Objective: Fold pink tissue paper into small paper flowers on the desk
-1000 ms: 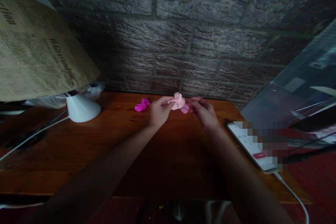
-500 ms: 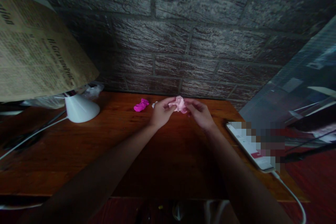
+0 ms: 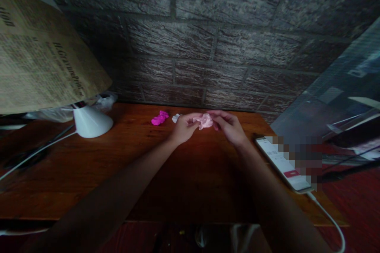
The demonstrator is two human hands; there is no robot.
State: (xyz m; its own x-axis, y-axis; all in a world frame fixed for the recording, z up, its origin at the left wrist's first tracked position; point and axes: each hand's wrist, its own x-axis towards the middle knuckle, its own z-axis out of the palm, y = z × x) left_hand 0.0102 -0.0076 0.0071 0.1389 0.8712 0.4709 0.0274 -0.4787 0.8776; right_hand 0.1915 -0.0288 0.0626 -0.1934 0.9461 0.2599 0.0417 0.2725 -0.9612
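Observation:
Both hands hold a pale pink crumpled lump (image 3: 205, 121) that looks like soft modelling clay, a little above the wooden table. My left hand (image 3: 184, 127) pinches its left side between thumb and fingers. On the right side, the thumb and fingers of my right hand (image 3: 228, 124) are closed on the same lump. A small white lump (image 3: 175, 118) lies just behind my left hand, partly covered by it. Farther left rests a bright magenta lump (image 3: 159, 118) of similar look.
A lamp with a white base (image 3: 92, 122) and newsprint shade (image 3: 50, 59) stands at the left. A charging phone (image 3: 282, 162) lies by the table's right edge. Behind the table (image 3: 118, 174) rises a brick-patterned wall (image 3: 190, 39). A translucent plastic panel (image 3: 320, 83) stands at the right.
The pink lump has been turned and reshaped between my fingers, now looking more bunched. My left hand has shifted slightly, showing more of the white lump.

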